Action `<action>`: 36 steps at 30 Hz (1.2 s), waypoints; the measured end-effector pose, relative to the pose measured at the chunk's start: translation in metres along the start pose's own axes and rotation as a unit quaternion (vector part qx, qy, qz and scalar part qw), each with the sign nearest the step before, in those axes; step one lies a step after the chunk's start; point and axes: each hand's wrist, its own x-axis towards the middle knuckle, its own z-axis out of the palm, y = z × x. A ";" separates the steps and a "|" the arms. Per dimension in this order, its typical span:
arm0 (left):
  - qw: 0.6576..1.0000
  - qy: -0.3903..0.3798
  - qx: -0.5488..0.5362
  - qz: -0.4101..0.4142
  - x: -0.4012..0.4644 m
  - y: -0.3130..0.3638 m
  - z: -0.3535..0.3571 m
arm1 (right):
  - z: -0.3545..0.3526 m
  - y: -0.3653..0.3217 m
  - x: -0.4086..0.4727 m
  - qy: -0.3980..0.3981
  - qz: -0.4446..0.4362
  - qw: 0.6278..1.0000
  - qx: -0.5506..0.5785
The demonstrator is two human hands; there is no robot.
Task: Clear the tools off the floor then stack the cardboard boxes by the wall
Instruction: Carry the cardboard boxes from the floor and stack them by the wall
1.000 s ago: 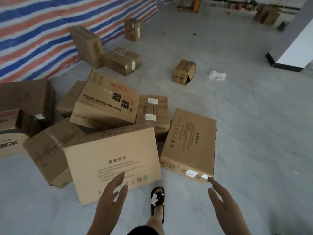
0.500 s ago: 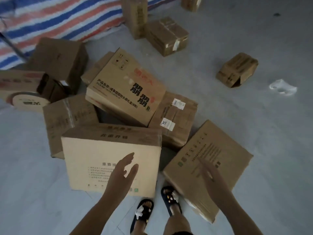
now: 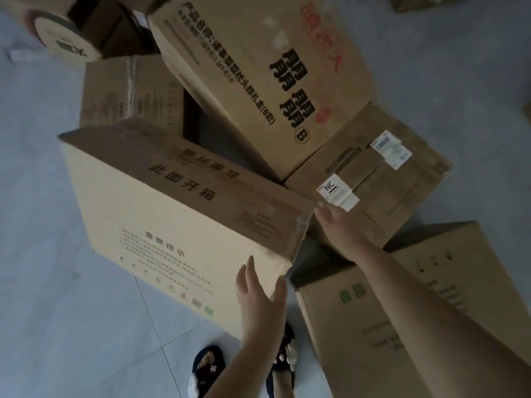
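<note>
Six cardboard boxes show on the grey tiled floor point(image 3: 57, 297), all brown and printed. The nearest, a wide flat box point(image 3: 172, 225), stands tilted on its long edge just in front of the person, pale face toward the camera with small green marks along the bottom and dark characters on its upper side. Behind it leans a large box with bold black characters point(image 3: 258, 81) and a circled B. To the right lies a box with white labels point(image 3: 382, 179), one reading NC. At lower right is a box with green squares point(image 3: 402, 311), partly under the right forearm. A taped box point(image 3: 129, 90) sits behind on the left, and an opened box with a round printed mark point(image 3: 57, 38) at top left.

The left hand point(image 3: 261, 300) is spread wide, fingers straight, at the wide flat box's lower right corner; contact cannot be made out. The right hand point(image 3: 339, 228) is also wide, fingers extended, just beside that box's upper right corner, holding nothing.

Two dark sandals point(image 3: 205, 369) with white trim show below.
</note>
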 end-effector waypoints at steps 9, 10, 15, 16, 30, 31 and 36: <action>0.988 0.049 -0.143 -0.015 0.059 -0.032 0.061 | 0.063 0.047 0.140 0.079 -0.015 0.990 -0.112; 0.986 0.044 -0.162 -0.008 0.059 -0.032 0.063 | 0.063 0.046 0.143 0.082 -0.005 0.990 -0.113; 0.979 0.055 -0.197 -0.023 0.049 -0.047 0.045 | 0.077 0.031 0.112 0.023 0.035 0.995 -0.091; 0.976 0.072 -0.206 -0.024 0.044 -0.052 0.036 | 0.081 0.026 0.098 0.013 0.031 0.998 -0.054; 0.809 0.236 -0.527 -0.111 -0.031 -0.134 -0.156 | 0.192 -0.108 -0.072 -0.139 -0.048 0.972 0.185; 0.809 0.233 -0.530 -0.098 -0.036 -0.137 -0.172 | 0.196 -0.122 -0.082 -0.142 -0.049 0.972 0.181; 0.768 0.241 -0.586 -0.091 -0.081 -0.154 -0.243 | 0.218 -0.186 -0.159 -0.142 -0.122 0.969 0.163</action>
